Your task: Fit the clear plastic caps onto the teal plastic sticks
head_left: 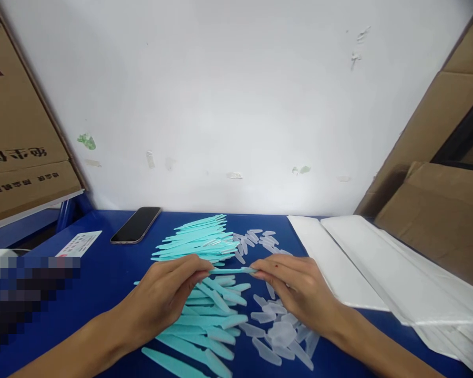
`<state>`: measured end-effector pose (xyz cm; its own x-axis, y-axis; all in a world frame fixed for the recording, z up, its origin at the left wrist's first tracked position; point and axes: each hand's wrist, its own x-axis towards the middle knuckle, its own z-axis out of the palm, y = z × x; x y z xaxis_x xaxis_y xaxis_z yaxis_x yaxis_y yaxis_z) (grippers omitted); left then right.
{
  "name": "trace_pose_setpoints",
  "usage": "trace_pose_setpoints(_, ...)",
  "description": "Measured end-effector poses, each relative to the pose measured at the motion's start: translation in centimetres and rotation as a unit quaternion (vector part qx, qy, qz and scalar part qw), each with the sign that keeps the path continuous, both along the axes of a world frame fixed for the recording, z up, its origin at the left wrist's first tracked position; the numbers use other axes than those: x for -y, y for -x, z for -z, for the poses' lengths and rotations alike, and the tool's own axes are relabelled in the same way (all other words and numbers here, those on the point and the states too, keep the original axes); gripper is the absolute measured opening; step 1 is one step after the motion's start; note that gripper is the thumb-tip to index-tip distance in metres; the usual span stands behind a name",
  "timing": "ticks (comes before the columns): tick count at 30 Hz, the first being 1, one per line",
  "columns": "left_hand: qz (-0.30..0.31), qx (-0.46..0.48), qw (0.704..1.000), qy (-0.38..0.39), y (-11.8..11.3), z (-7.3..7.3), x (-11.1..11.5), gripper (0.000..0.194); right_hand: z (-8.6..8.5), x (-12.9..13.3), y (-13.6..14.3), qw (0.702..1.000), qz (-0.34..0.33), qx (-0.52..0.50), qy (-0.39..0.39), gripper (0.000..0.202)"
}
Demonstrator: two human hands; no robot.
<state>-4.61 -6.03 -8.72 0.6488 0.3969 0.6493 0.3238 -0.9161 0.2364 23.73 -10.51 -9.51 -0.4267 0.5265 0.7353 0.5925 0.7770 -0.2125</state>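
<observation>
A turquoise eyebrow razor [232,271] is held level between my hands, above the blue table. Its handle end is pinched between the thumb and fingers of my left hand [167,289]. At the blade end, my right hand [297,281] grips a clear plastic cap [249,270], which appears to sit over the blade; my fingertips partly hide it. Behind and below the left hand lie two heaps of turquoise razors, the far pile [199,241] and the near pile [208,336]. Loose translucent caps [279,333] are scattered under and behind the right hand.
A smartphone [136,226] and a printed card [80,243] lie on the blue table [114,273] at left. White padded envelopes [394,273] are stacked at right. Cardboard boxes stand at the left [23,115] and right [437,210], with a white wall [228,105] behind.
</observation>
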Motion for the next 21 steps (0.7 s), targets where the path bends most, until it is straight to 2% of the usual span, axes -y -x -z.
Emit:
trace_pose_setpoints(6, 0.006, -0.031, 0.999, 0.013, 0.3, -0.1, -0.9, 0.020, 0.4, 0.0, 0.4, 1.000, 0.017, 0.007, 0.023, 0.016)
trace_pose_setpoints(12, -0.074, -0.139, 0.986, 0.047, 0.3, -0.1, -1.5, 0.019, -0.1, -0.5, -0.1, 0.992, 0.055, 0.105, 0.037, 0.021)
trace_pose_setpoints(16, -0.064, -0.199, 0.976, 0.064, 0.1, -0.3, -0.9, 0.025, -0.3, -0.4, -0.5, 0.984, 0.081, 0.146, 0.058, 0.025)
trace_pose_setpoints(21, -0.052, -0.227, 0.971, 0.058, 0.2, -0.8, -0.8, 0.025, -0.7, -0.3, -0.6, 0.984, 0.099, 0.136, 0.067, 0.027)
